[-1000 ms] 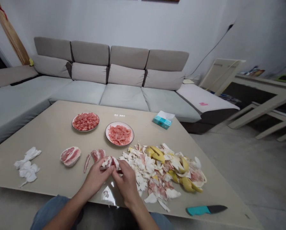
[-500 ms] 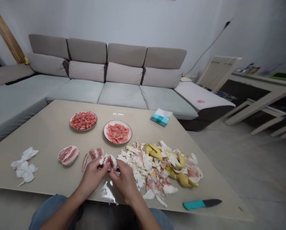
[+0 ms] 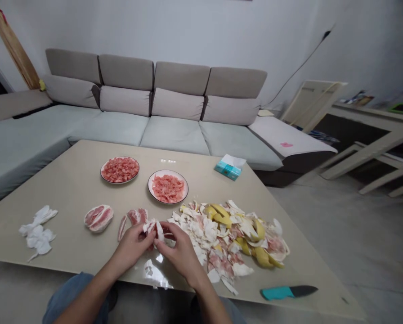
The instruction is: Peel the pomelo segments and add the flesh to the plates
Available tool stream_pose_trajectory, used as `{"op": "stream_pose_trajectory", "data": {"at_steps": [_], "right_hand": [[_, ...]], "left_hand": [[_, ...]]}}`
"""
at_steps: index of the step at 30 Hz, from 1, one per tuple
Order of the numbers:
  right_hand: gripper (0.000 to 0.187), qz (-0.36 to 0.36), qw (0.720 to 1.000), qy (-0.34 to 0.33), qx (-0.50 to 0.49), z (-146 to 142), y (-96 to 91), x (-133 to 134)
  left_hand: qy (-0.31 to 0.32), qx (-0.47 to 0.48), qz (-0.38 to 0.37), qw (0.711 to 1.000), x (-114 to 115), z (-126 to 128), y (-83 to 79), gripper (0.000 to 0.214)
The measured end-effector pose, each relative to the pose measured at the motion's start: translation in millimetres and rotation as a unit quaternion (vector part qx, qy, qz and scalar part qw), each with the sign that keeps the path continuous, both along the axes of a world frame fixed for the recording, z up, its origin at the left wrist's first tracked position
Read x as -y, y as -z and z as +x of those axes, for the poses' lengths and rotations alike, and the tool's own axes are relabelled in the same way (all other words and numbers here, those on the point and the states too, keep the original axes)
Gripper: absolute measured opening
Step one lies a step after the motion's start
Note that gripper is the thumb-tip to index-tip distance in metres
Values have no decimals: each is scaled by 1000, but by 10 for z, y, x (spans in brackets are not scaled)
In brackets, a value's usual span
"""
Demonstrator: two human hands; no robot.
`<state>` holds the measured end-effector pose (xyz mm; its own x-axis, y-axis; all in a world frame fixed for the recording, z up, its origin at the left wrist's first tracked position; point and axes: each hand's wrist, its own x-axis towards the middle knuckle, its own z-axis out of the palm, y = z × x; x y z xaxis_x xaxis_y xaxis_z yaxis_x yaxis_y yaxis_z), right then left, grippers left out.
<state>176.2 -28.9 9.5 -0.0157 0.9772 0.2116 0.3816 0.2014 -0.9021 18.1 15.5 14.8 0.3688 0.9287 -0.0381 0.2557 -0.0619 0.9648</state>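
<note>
Between my two hands is a pomelo segment (image 3: 159,230) with white membrane and pink flesh, held above the near part of the table. My left hand (image 3: 133,245) is closed on its left side, thumb pressed against it. On its right side, the thumb and fingers of my right hand (image 3: 180,252) pinch the white membrane. Just beyond my left hand lie loose pomelo segments (image 3: 133,217), and farther left is a larger peeled pomelo piece (image 3: 99,218). Beside my right hand spreads a heap of white membrane and yellow peel (image 3: 221,234). My fingers partly hide the held segment.
Two plates hold pink pomelo flesh: the left plate (image 3: 114,182) and the middle plate (image 3: 150,194). A tissue box (image 3: 229,169) stands at the back right. A knife with a teal handle (image 3: 278,293) lies near the front edge. Crumpled tissues (image 3: 38,236) are on the left.
The view has shifted slightly, moving the scene a little to the right. My right hand's fingers have lifted and arched a bit more around the segment; both hands stay on it.
</note>
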Motion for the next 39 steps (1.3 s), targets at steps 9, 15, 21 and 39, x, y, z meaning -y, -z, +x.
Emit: {"op": "stream_pose_trajectory", "data": {"at_steps": [9, 15, 21, 39], "right_hand": [[12, 40, 994, 84, 65, -63, 23, -37], [28, -68, 968, 146, -191, 125, 54, -93], [39, -128, 920, 125, -350, 349, 136, -171], [30, 66, 979, 70, 178, -611, 505, -724]], "left_hand": [[-9, -26, 27, 999, 58, 58, -11, 16], [-75, 72, -52, 993, 0, -7, -8, 20], [-117, 219, -148, 957, -83, -101, -99, 39], [-286, 366, -105, 879, -385, -443, -14, 28]]}}
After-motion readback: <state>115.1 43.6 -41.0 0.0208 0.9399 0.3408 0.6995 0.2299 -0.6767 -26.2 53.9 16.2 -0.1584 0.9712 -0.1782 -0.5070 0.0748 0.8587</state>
